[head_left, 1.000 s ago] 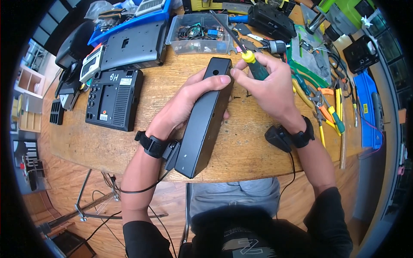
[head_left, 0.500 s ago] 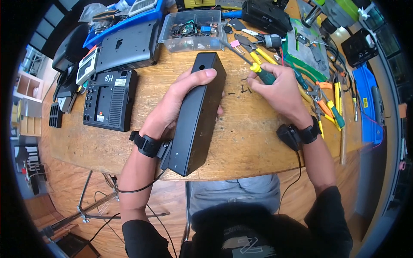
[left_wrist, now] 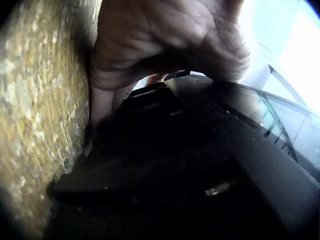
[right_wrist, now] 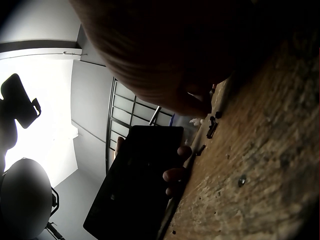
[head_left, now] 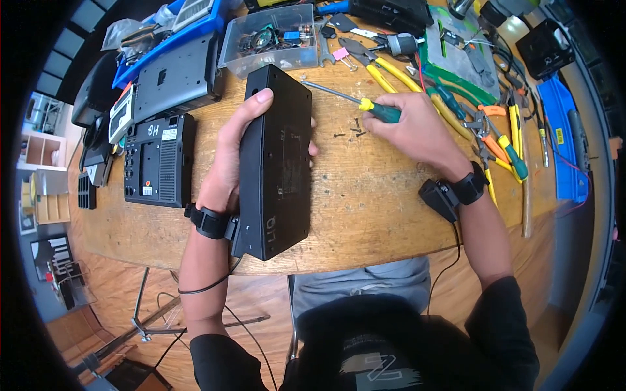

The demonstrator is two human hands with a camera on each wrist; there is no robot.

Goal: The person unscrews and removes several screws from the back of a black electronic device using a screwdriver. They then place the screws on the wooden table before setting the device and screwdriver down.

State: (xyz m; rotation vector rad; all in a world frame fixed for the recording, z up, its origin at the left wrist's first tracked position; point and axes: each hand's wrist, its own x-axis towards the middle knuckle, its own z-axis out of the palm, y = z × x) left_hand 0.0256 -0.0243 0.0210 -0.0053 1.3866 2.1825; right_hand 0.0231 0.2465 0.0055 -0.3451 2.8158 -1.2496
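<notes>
Since a second ago the black case [head_left: 274, 163] has turned its broad back up and the right hand [head_left: 411, 127] has dropped to the bench [head_left: 365, 208].

Head view: the left hand [head_left: 228, 153] grips the case's edge; the right hand grips a screwdriver [head_left: 345, 98] by loose screws [head_left: 352, 130].

Left wrist view: fingers [left_wrist: 107, 100] wrap the case [left_wrist: 200, 165].

Right wrist view: the case [right_wrist: 135, 185] stands on edge near the screws [right_wrist: 211, 127].

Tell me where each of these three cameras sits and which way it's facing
Head: worn on the head, looking forward and down at the wooden table; both forearms show, left hand gripping the black box, right hand holding the screwdriver.
Left wrist: at the left wrist, looking along the palm at the black box.
Right wrist: under the right hand, low over the table, facing the black box.
Shared: head and right wrist views both show the loose screws.
</notes>
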